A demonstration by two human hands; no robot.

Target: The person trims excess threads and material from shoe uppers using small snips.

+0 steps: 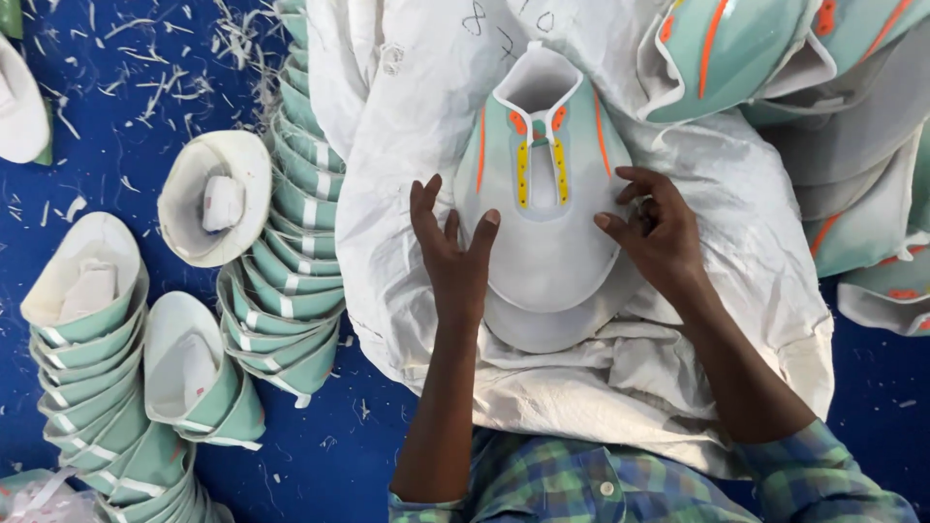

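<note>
Blue flooring [116, 145], littered with pale offcut slivers, is lying under everything. At far left, nested stacks of mint-green shoe uppers with white linings [92, 387] are leaning beside a taller curved stack of the same pieces [300, 223]. A white woven sack [736, 242] is spreading across the middle. On it, the mint-green and white shoe upper with orange stripes and yellow eyelet strips [547, 213] is lying flat atop more white pieces. The left hand [453, 254] is resting on the upper's left edge, its grip spread with fingers fanned. The right hand [659, 230] is touching the right edge, fingers curled and pinching that rim. At far right, a loose heap of similar mint-green uppers [843, 116] is piling up.
</note>
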